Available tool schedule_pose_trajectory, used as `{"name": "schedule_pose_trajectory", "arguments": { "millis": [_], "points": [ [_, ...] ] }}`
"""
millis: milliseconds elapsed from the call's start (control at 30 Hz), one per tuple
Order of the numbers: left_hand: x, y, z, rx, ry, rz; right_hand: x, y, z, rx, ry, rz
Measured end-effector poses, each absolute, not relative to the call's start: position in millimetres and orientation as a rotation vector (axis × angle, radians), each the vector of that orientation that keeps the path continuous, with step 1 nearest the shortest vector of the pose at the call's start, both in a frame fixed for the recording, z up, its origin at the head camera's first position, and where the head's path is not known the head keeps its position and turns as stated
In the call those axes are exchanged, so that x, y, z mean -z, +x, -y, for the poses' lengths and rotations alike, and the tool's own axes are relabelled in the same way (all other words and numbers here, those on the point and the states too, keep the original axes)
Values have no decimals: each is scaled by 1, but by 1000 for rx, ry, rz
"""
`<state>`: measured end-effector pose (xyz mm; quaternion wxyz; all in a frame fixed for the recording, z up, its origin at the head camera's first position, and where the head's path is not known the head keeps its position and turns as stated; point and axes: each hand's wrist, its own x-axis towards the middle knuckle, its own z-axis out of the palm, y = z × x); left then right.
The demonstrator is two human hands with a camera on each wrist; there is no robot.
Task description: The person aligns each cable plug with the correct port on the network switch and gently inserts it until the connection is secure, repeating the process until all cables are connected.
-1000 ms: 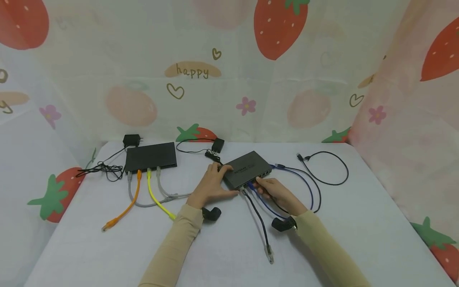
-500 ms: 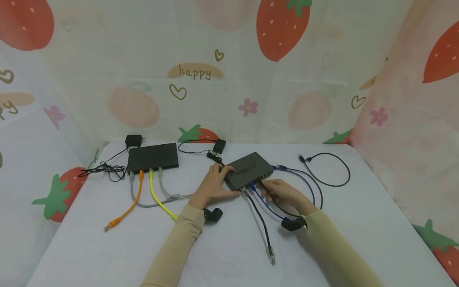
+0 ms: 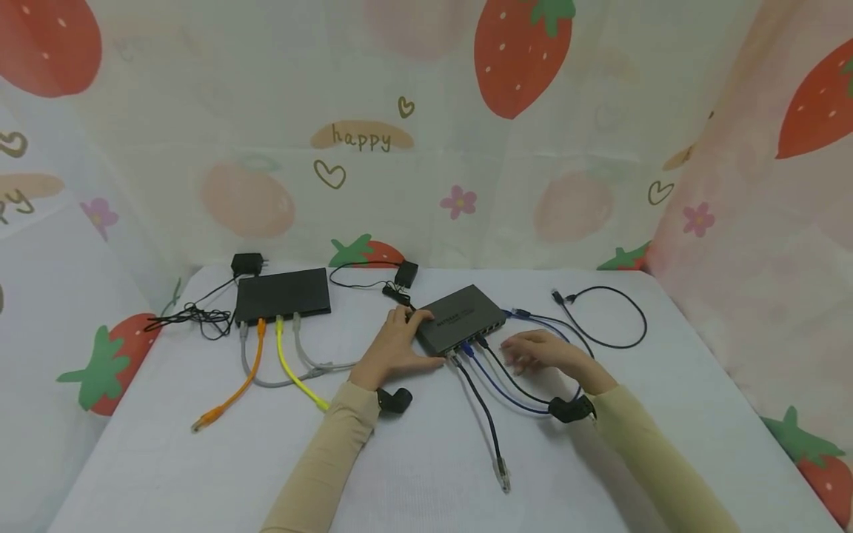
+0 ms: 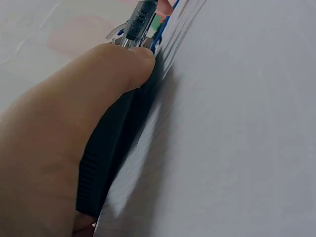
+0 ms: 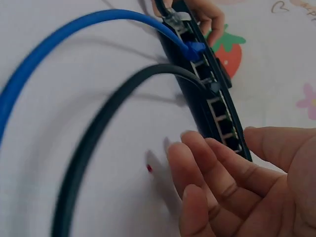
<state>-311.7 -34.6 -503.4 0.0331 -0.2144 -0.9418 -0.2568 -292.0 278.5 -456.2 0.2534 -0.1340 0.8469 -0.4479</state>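
A dark grey network switch (image 3: 460, 320) lies at an angle mid-table. My left hand (image 3: 396, 344) grips its left end, fingers at the far side and thumb (image 4: 133, 64) at the front corner, beside a clear plug (image 4: 140, 22). Three cables run from its front ports: a short black network cable (image 3: 485, 414) with a loose end, a blue network cable (image 5: 118, 15) and another black network cable (image 5: 94, 128). Loosely curled and holding nothing, my right hand (image 3: 553, 355) hovers just right of these cables. In the right wrist view, several bare ports (image 5: 224, 123) show beside its fingers.
Left on the table (image 3: 426, 474), a black box (image 3: 283, 295) has grey, orange (image 3: 229, 400) and yellow (image 3: 293, 370) cables plugged in. Its power adapter (image 3: 247, 263) sits behind; another adapter (image 3: 406, 274) stands near the switch. A black cable (image 3: 616, 344) loops at right.
My right hand has let go of the black network cable at the switch's front port and drawn back to the right. That cable stays in the port. My left hand keeps its grip.
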Motion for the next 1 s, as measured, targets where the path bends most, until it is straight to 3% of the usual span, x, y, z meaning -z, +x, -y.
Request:
{"name": "schedule_pose_trajectory", "arguments": {
  "millis": [267, 667, 1000],
  "points": [
    [506, -312, 35, 775, -654, 2891, 447, -302, -297, 1121, -304, -2627],
    [507, -312, 37, 787, -666, 2867, 443, -317, -319, 546, -139, -3249],
    [507, -312, 36, 810, -674, 2873, 454, -331, -331, 572, -5, -3251]
  ]
}}
